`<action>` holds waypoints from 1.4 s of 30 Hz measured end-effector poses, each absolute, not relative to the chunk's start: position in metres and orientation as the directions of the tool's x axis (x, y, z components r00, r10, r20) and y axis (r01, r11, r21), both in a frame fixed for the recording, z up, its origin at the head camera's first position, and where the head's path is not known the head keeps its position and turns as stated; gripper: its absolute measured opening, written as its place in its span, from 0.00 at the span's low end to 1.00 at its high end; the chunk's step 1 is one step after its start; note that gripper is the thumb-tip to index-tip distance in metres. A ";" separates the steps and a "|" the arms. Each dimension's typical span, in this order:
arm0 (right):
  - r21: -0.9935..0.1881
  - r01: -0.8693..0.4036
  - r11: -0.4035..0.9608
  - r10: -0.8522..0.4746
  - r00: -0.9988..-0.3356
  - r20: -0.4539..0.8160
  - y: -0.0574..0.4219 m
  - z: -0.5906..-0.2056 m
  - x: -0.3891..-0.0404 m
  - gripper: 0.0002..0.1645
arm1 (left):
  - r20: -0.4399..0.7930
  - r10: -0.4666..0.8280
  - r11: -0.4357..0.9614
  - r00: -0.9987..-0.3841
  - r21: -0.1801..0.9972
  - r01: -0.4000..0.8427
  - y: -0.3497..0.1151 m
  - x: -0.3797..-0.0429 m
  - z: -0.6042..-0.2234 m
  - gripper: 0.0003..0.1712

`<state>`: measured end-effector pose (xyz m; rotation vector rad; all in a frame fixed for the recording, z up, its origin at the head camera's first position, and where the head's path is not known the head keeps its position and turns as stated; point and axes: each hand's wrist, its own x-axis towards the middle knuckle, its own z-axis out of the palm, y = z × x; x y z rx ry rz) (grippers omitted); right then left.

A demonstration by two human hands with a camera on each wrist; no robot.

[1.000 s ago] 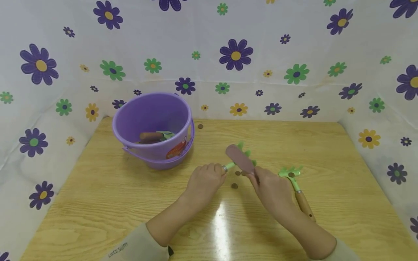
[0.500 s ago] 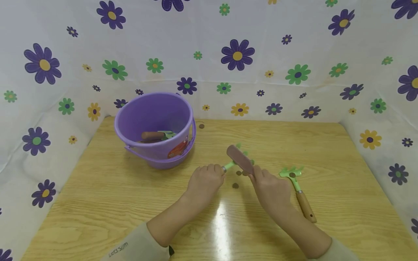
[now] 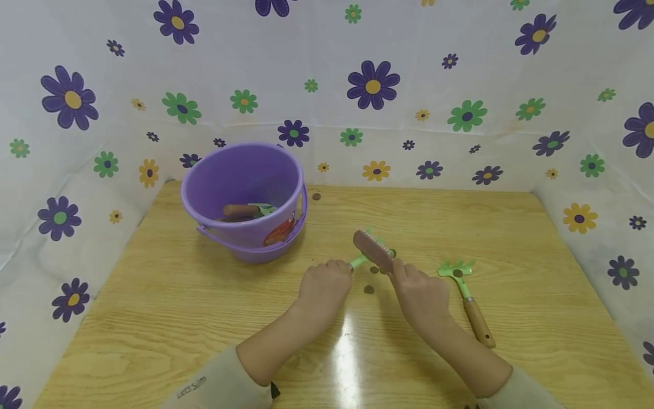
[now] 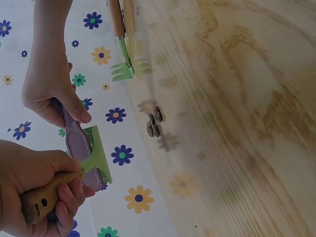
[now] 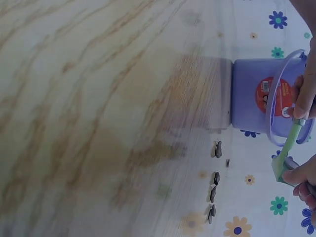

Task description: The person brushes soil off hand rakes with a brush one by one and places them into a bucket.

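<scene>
My left hand (image 3: 324, 289) grips a small green hand rake (image 3: 359, 261) by its wooden handle (image 4: 47, 195). In my right hand (image 3: 421, 298) is a mauve brush (image 3: 373, 250), its pale bristles on the side facing the rake. The brush lies across the rake's head, which is partly hidden behind it in the head view. Seen from the left wrist, both tools are held up above the table, with the green rake head (image 4: 98, 158) overlapping the brush. Several small brown lumps (image 3: 369, 289) lie on the table below the tools.
A purple bucket (image 3: 240, 236) stands at the back left, with a brown-handled green tool (image 3: 241, 211) inside. To the right lies a second green rake (image 3: 477, 324), a brown lump at its head. Another lump (image 3: 316, 196) is near the flowered cloth (image 3: 327, 45).
The brush in my right hand has tilted, so its bristles now show beyond its back. My right hand has shifted slightly left. The left hand keeps its grip on the rake.
</scene>
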<state>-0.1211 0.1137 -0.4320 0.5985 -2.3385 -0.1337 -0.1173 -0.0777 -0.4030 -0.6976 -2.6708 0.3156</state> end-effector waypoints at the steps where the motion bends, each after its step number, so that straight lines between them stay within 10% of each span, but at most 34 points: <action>1: 0.257 -0.383 0.887 -0.455 -0.640 0.619 0.114 -0.431 -0.122 0.17 | 0.275 0.507 0.852 -0.817 -0.306 0.426 -0.078 -0.117 -0.403 0.11; 18: 0.191 -0.409 0.893 -0.431 -0.651 0.625 0.121 -0.411 -0.124 0.20 | 0.313 0.516 0.851 -0.797 -0.291 0.437 -0.079 -0.118 -0.417 0.10; 26: -0.316 -0.429 0.846 -0.249 -0.843 0.476 0.117 -0.399 -0.114 0.12 | 0.557 0.515 0.856 -0.652 -0.289 0.429 -0.080 -0.124 -0.425 0.16; 33: -0.551 -0.335 0.764 -0.200 -0.936 0.291 0.112 -0.393 -0.104 0.18 | 0.521 0.509 0.859 -0.686 -0.257 0.442 -0.080 -0.124 -0.422 0.19; 42: -0.408 -0.420 0.811 -0.286 -0.892 0.350 0.104 -0.402 -0.101 0.14 | 0.538 0.526 0.845 -0.659 -0.247 0.474 -0.079 -0.124 -0.424 0.18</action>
